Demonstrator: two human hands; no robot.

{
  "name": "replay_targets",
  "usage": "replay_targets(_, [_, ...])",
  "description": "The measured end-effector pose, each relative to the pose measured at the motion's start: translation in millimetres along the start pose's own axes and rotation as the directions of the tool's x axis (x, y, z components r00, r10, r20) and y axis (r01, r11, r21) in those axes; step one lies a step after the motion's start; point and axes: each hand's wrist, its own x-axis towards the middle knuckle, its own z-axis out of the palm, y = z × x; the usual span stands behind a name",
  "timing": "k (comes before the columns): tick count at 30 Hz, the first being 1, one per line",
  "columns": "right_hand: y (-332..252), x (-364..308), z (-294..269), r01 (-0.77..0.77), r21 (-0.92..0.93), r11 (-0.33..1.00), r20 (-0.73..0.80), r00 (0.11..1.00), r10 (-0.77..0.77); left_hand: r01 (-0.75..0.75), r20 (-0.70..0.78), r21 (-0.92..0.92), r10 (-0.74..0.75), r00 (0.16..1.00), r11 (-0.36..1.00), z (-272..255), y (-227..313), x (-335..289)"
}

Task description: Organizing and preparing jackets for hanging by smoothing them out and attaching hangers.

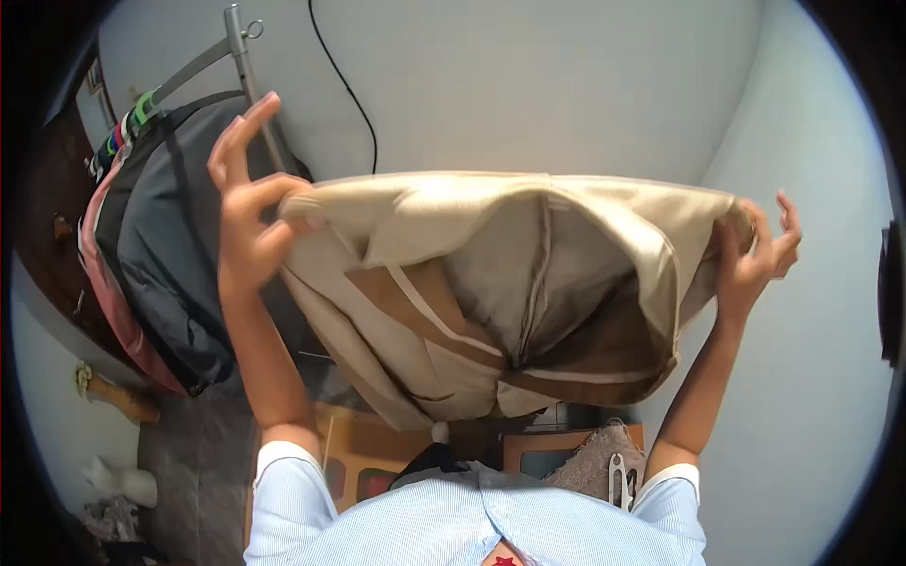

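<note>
A beige jacket (330, 283) hangs spread out between my raised hands, its front gaping so that the brown and greyish lining shows. Thumb and forefinger of my left hand (247, 222) pinch its upper left corner, the other fingers lifted. At the upper right corner, my right hand (750, 255) grips the cloth near the shoulder; part of its fingers is hidden by the fabric. The top edge runs nearly level from hand to hand, while the lower part droops toward my body.
Left of me stands a metal clothes rack (241, 57) with a dark grey garment (179, 226) and a pink one (127, 311) on hangers. A black cable (349, 85) runs down the wall. Below lie a patterned mat (368, 453) and a brown-grey cloth (604, 462).
</note>
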Motion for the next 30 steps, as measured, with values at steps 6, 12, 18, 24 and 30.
replay_targets(6, [9.4,65.9,71.2,0.118,-0.093,0.989,-0.057,0.991,-0.123,-0.032,-0.121,0.027,0.035,0.992,0.999,45.6,-71.8,66.1])
replay_targets(12, [36.7,35.7,182.0,0.027,-0.242,0.970,0.135,0.991,0.006,0.248,-0.025,0.090,-0.247,0.969,0.964,179.6,-136.6,62.2])
replay_targets(18, [68.0,-49.9,271.5,-0.129,-0.325,0.937,0.433,0.860,0.269,0.445,0.195,0.087,-0.453,0.870,0.891,299.7,-148.2,7.7])
replay_targets(24, [81.0,-109.1,330.0,-0.142,-0.432,0.891,0.524,0.764,0.376,0.500,0.223,0.130,-0.517,0.826,0.856,367.7,-161.9,-31.7])
replay_targets(30, [76.4,-163.4,354.3,-0.068,-0.473,0.879,0.573,0.733,0.366,0.562,0.204,0.155,-0.583,0.786,0.812,400.4,-139.4,-72.5])
